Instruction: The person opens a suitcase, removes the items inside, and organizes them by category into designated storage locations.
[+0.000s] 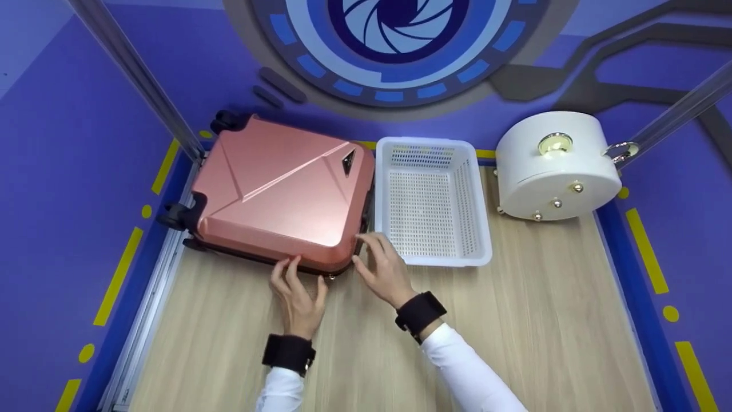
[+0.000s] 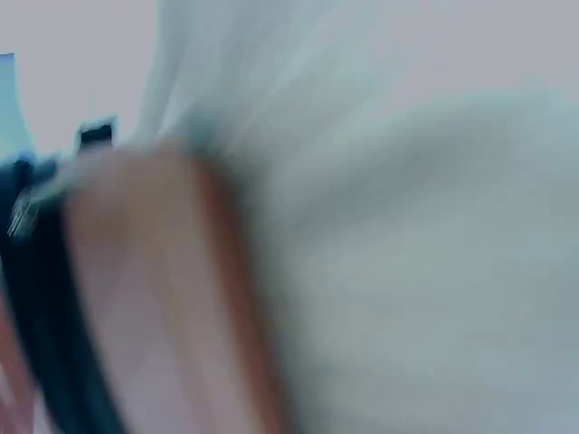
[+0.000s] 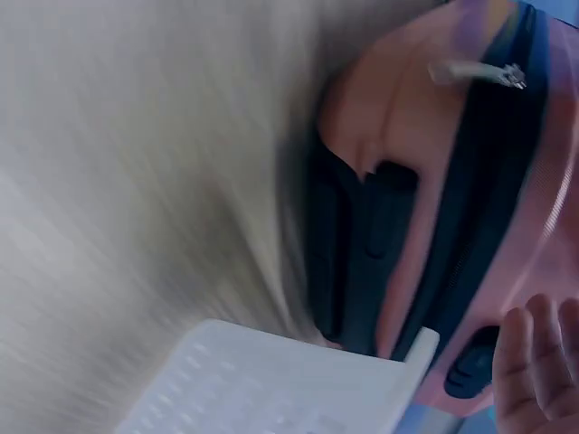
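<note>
Left hand (image 1: 298, 303) and right hand (image 1: 386, 272), fingers parted, gripping nothing, flanking the near-right corner of a rose-pink hard-shell suitcase (image 1: 286, 200), long axis crosswise

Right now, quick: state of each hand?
Left hand: open, holding nothing, by the pink suitcase.
Right hand: open, holding nothing, near its corner.

The pink hard-shell suitcase (image 1: 280, 189) is blocking the left of the head frame and crowding the white perforated basket (image 1: 485, 252) at centre, leaving hardly any passage between. The basket's open top is offering room from above. A white rounded case (image 1: 549, 160) is obstructing the upper right; bare wood-grain tabletop (image 1: 549, 320) is lying open at lower right.
</note>
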Tool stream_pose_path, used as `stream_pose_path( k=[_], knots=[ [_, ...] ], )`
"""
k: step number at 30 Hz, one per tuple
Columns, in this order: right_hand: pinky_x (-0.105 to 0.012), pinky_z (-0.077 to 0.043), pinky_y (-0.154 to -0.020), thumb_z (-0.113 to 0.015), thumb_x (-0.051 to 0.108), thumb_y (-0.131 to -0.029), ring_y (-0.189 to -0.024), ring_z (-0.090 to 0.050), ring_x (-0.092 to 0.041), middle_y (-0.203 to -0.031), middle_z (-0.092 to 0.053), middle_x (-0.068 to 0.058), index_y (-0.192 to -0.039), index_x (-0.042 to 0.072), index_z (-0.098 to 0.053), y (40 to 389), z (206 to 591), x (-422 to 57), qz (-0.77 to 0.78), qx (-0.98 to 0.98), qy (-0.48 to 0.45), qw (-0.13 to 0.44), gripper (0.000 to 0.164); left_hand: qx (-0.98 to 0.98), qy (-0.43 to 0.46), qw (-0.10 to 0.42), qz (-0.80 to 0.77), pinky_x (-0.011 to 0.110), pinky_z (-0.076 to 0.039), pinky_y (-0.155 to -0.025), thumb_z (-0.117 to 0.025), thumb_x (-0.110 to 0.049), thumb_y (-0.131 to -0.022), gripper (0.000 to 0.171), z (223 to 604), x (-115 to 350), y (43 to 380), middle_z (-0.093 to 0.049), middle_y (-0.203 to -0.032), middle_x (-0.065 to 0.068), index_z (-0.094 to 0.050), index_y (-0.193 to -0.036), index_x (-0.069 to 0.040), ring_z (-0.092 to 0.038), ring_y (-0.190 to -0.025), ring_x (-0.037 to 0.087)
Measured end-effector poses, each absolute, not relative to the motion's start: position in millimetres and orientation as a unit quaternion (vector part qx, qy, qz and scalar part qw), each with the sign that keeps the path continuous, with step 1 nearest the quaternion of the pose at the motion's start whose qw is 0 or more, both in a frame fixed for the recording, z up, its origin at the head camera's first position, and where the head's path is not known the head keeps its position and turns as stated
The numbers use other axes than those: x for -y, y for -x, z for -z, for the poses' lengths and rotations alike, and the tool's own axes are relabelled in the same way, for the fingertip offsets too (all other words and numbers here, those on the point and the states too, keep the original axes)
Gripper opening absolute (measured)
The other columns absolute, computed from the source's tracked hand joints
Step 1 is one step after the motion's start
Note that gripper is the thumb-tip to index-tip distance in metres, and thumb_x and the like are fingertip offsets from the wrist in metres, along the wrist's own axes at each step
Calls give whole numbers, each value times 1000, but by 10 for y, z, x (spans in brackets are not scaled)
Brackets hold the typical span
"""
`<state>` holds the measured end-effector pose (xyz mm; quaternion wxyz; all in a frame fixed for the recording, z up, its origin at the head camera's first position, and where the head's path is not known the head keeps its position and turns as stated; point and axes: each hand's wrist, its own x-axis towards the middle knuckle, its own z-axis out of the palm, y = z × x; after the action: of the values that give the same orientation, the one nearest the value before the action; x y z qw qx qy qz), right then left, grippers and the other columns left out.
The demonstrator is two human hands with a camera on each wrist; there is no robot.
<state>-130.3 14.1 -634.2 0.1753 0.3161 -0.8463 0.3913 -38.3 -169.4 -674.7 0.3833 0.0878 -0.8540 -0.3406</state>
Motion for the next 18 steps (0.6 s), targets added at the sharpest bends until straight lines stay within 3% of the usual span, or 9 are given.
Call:
stream_pose_path(
  k=[4, 7, 12, 18],
  knots=[
    [-52, -61, -110, -82, 21, -100, -140, -65, -40, -151, -65, -22, -152, 6, -64, 1391, 6263, -64, -383, 839, -341, 182, 56, 860, -141, 340, 354, 64, -51, -101, -82, -7, -88, 49, 6966, 1507, 246, -50, -131, 30, -59, -131, 3, -56, -120, 50],
    [-58, -57, -117, -82, 26, -100, -150, -58, -47, -162, -58, -23, -156, 9, -62, 1437, 6250, 6, -372, 833, -366, 181, 62, 888, -162, 282, 325, 60, -53, -91, -85, -13, -88, 41, 7044, 1424, 206, -60, -117, 24, -63, -119, 2, -61, -108, 44],
    [-69, -50, -123, -81, 32, -103, -157, -43, -64, -169, -52, -27, -158, 10, -62, 1448, 6265, 93, -366, 829, -391, 159, 62, 919, -178, 205, 286, 56, -57, -85, -90, -28, -91, 36, 7054, 1359, 245, -72, -96, 16, -71, -104, -1, -69, -96, 38],
    [-71, -49, -122, -83, 43, -100, -162, -33, -66, -174, -47, -24, -161, 14, -60, 1412, 6277, 114, -381, 833, -386, 112, 71, 921, -191, 186, 286, 58, -59, -86, -90, -31, -94, 35, 7002, 1350, 334, -79, -93, 19, -77, -98, 0, -75, -92, 40]
  ],
)
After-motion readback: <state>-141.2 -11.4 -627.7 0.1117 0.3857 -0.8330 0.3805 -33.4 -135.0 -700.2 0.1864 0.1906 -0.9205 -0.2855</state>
